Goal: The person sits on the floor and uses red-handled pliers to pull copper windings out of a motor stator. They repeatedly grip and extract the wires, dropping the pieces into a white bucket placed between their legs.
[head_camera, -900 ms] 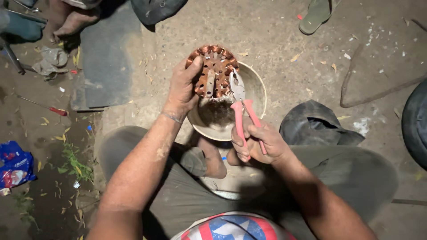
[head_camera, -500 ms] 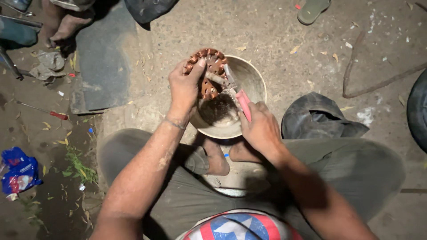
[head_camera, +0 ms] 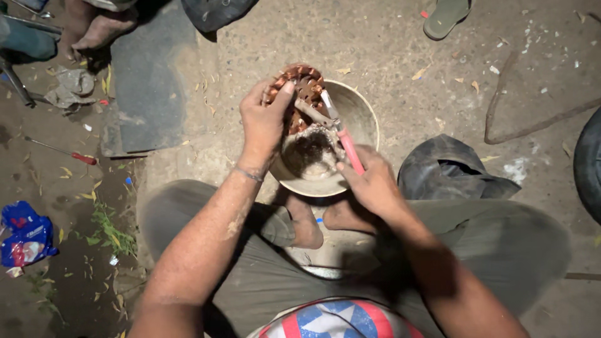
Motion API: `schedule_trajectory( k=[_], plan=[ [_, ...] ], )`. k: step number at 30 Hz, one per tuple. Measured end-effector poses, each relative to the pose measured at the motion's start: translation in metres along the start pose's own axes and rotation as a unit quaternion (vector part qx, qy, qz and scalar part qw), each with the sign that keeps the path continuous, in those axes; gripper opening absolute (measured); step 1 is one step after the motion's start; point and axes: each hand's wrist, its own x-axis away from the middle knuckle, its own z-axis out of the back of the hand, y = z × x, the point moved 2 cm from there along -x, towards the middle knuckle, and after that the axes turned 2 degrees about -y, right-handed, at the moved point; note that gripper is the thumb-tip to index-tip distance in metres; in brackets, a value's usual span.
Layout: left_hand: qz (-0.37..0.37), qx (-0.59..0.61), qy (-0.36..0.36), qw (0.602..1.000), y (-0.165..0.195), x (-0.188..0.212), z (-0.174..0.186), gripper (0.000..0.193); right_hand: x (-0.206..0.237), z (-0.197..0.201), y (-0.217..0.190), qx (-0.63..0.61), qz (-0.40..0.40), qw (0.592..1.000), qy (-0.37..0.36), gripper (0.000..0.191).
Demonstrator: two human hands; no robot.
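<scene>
Far left of both hands, low on the dirt: crumpled blue plastic packet [head_camera: 24, 233] with red and white patches, lying flat among green leaf scraps.
Above that, well left of the left hand: thin screwdriver [head_camera: 62, 151] with red handle, long axis near level, handle toward the hands.
Farther up and left: grey rag [head_camera: 70, 89] bunched beside another person's bare foot [head_camera: 100, 30].
Between rag and left hand: dark flat mat [head_camera: 150, 81] on the ground.
Left hand [head_camera: 263, 125]: fingers curled shut round the left rim of a round copper-wound stator [head_camera: 300, 94], thumb over its top edge; stator held tilted over the far-left rim of the bowl.
Under and between the hands: pale round bowl [head_camera: 363, 122], dark debris inside, set on the ground just ahead of two bare feet.
Pliers [head_camera: 330, 128] with pink-red handles: long axis diagonal, nose pointing up-left into the stator windings, handles running down-right into the right hand.
Right hand [head_camera: 372, 184]: closed round the plier handles, just right of the bowl's near rim.
Right of the right hand: crumpled black rubber piece [head_camera: 447, 169].
Up and far right of the hands: green sandal [head_camera: 446, 15], toe downward.
</scene>
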Motion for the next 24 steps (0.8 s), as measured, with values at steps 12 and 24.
schedule_trajectory(
  k=[12,24],
  plan=[
    [-0.364,-0.395,-0.203,0.818,0.053,0.026,-0.016,0.040,0.006,0.012,-0.011,0.184,0.003,0.983,-0.020,0.038],
    [0.126,0.291,-0.062,0.946,0.017,0.009,-0.003,0.027,0.012,0.001,-0.019,-0.537,-0.045,0.791,-0.289,0.019]
  ],
)
